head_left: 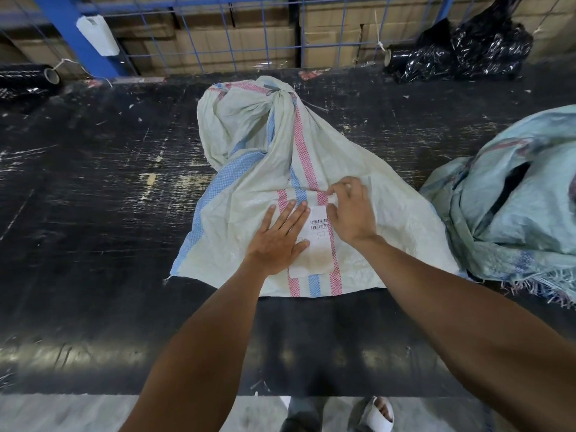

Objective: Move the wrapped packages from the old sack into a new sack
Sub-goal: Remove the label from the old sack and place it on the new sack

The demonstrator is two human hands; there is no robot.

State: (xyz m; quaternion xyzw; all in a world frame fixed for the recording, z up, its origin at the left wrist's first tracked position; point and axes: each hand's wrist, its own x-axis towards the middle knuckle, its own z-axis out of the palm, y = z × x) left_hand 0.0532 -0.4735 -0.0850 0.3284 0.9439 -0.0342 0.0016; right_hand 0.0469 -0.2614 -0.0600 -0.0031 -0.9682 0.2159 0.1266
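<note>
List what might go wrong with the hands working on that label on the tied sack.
1. The right hand pinches at the top edge of the label while the left hand lies flat beside it; the paper may tear rather than lift whole.
2. The striped sack is knotted at its far end, so nothing can be taken out yet.

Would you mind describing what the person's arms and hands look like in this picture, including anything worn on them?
Both forearms are bare up to the frame edge, with no sleeve showing. The left hand and the right hand wear no gloves, and no ring, watch or bracelet shows on either. The fingernails are short and unpainted.
</note>
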